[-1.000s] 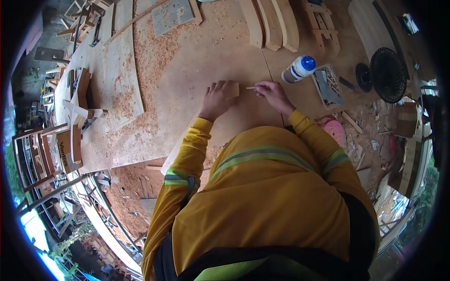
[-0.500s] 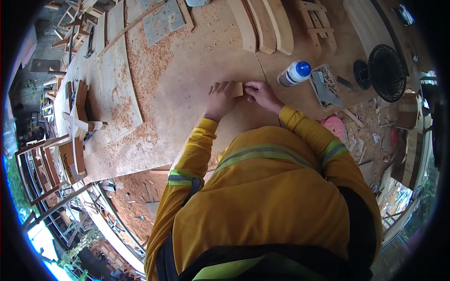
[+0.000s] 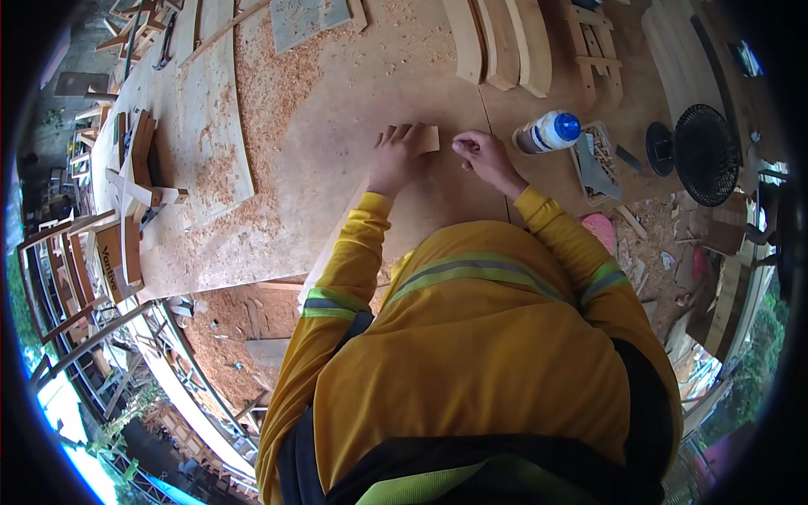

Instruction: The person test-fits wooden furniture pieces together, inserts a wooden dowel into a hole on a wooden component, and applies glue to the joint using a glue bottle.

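My left hand point(image 3: 396, 162) is closed on a small flat tan wood piece point(image 3: 430, 140), whose end sticks out on the right side of the fingers. A short gap to the right, my right hand point(image 3: 490, 160) is raised over the table point(image 3: 337, 109), fingers curled and thumb against the index finger. Whatever it may pinch is too small to make out. Just beyond it lies a tilted white bottle with a blue cap point(image 3: 549, 133), brownish inside. Next to that is a clear tray point(image 3: 612, 139) of small wooden pegs, with a grey flat blade-like piece point(image 3: 596, 172) across it.
Curved wooden parts point(image 3: 497, 42) lie at the table's far side beside a small slatted frame point(image 3: 594, 50). A black woven basket point(image 3: 707, 156) is at the right. Sawdust and thin boards point(image 3: 220, 109) cover the left part. Clamped wooden pieces point(image 3: 135, 189) stand at the left edge.
My right hand has drawn away from the tan wood piece to the right, opening a gap. My left hand still holds the piece. The camera view has shifted slightly.
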`<control>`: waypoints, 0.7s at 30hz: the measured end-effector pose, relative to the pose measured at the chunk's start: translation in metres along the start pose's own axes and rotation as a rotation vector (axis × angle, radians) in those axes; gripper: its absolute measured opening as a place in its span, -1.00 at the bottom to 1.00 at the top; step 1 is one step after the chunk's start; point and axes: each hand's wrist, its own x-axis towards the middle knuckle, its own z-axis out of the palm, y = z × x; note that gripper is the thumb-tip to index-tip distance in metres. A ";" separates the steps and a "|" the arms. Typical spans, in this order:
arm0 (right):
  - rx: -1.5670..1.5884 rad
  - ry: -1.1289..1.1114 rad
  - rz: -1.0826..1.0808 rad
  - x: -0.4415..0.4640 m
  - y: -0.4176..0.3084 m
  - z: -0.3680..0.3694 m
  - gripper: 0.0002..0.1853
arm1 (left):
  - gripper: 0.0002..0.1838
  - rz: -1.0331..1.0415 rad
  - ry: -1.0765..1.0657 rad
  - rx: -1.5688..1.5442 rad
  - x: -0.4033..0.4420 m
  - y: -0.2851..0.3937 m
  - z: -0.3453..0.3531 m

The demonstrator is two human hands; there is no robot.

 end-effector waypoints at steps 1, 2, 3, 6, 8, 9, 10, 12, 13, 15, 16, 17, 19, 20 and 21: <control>0.009 0.006 -0.028 0.004 0.006 0.001 -0.73 | -0.33 0.001 -0.002 0.000 0.000 -0.001 0.002; 0.005 0.005 -0.021 0.009 0.006 0.003 -0.75 | -0.33 0.002 -0.004 0.002 0.000 -0.001 0.002; 0.002 0.004 -0.015 0.014 0.007 0.008 -0.76 | -0.33 0.004 -0.005 0.005 0.000 -0.002 0.002; -0.009 0.021 -0.013 0.020 0.010 0.015 -0.77 | -0.33 -0.006 -0.001 0.000 -0.001 0.000 0.000; -0.022 0.029 -0.010 0.019 0.010 0.015 -0.77 | -0.33 0.003 -0.009 0.007 -0.001 -0.002 0.001; -0.027 0.029 -0.009 0.018 0.008 0.014 -0.76 | -0.33 0.006 -0.010 0.009 -0.001 -0.003 0.001; -0.033 0.028 -0.009 0.017 0.005 0.013 -0.76 | -0.33 0.008 -0.010 0.007 -0.001 -0.003 0.002; -0.021 0.032 -0.012 0.017 0.008 0.014 -0.76 | -0.33 0.012 -0.010 0.004 0.000 -0.004 0.001; -0.015 0.035 -0.013 0.017 0.010 0.014 -0.76 | -0.33 0.011 -0.006 -0.003 0.000 -0.004 0.001; -0.009 0.016 -0.007 0.016 0.009 0.013 -0.75 | -0.34 0.007 0.001 -0.021 -0.001 -0.001 -0.002; -0.007 0.005 -0.002 0.015 0.008 0.013 -0.74 | -0.34 0.009 0.010 -0.021 -0.001 -0.002 0.000; 0.027 0.017 -0.013 0.014 0.013 0.012 -0.73 | -0.34 0.010 0.019 -0.021 -0.002 -0.003 0.001; 0.096 0.038 -0.040 0.015 0.022 0.013 -0.69 | -0.34 0.006 0.027 -0.025 -0.002 -0.005 0.004; 0.084 0.041 -0.059 0.015 0.022 0.013 -0.67 | -0.34 0.003 0.026 -0.028 -0.002 -0.004 0.003; 0.073 0.044 -0.078 0.015 0.022 0.014 -0.66 | -0.33 0.000 0.025 -0.031 -0.002 -0.004 0.002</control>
